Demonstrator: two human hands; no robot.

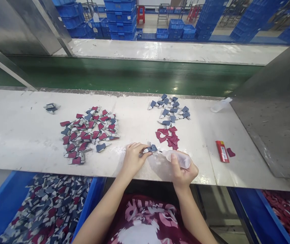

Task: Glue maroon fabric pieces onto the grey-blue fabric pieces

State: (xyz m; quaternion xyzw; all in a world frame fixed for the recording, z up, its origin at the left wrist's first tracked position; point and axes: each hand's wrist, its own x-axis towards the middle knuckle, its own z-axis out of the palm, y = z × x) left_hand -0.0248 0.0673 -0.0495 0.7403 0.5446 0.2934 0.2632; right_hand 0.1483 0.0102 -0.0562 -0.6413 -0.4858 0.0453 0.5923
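Note:
My left hand (pixel 134 156) pinches a small blue-and-grey plastic piece (pixel 152 148) by its grey end, just above the white table. In my right hand (pixel 183 171) is a translucent squeeze bottle (pixel 177 158), tilted so that its thin dark nozzle points left at the blue part. Whether the tip touches the piece I cannot tell. Just beyond my hands lie loose maroon pieces (pixel 171 138), and past them a cluster of blue-and-grey pieces (pixel 172 110). Left of my left hand spreads a large pile of maroon, blue and grey pieces (pixel 89 134).
At the right are a red box (pixel 222 151), a single maroon piece (pixel 231 152) and another translucent bottle (pixel 221 105). A green conveyor belt (pixel 124 74) runs behind the table. Blue bins (pixel 94 189) of parts flank me below its front edge. Metal panels (pixel 277 112) bound the right side.

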